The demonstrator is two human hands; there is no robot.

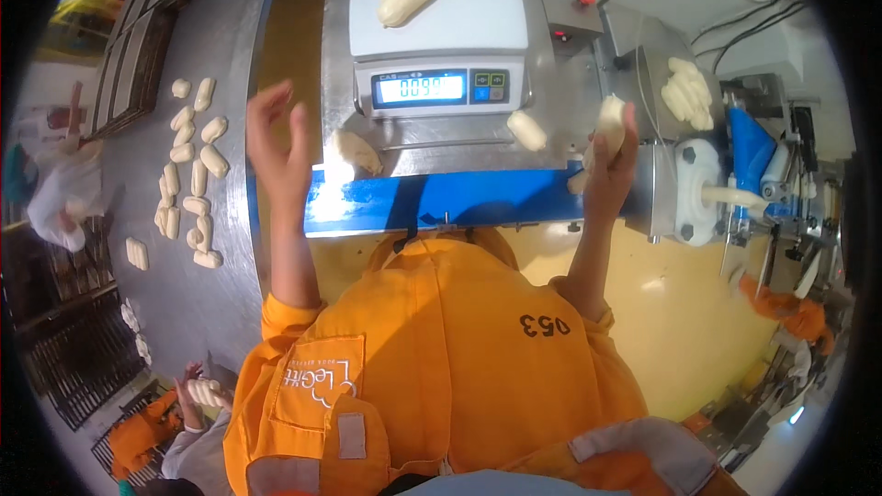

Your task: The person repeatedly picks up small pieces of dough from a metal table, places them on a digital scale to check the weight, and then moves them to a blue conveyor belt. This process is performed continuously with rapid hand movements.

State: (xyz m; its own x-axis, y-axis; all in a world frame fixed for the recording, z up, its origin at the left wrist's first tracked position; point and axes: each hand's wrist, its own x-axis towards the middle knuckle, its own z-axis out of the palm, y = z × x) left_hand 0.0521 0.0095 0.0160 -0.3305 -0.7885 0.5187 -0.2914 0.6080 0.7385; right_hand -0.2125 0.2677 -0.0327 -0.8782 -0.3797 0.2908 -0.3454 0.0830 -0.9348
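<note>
Right hand (618,162) closed around a dough piece (610,114), right of the digital scale (540,83); the piece's long axis runs away from the wearer, far end exposed. Left hand (280,142) raised, fingers and thumb parted wide. Second dough piece (407,0) lies on the scale's white platform, axis diagonal, near-left to far-right. Third dough piece (526,130), before the scale, points far-left to near-right. Steel machine top at right carries a dough heap (687,95); left counter (129,174) bears dough rolls (213,161) in rough columns.
</note>
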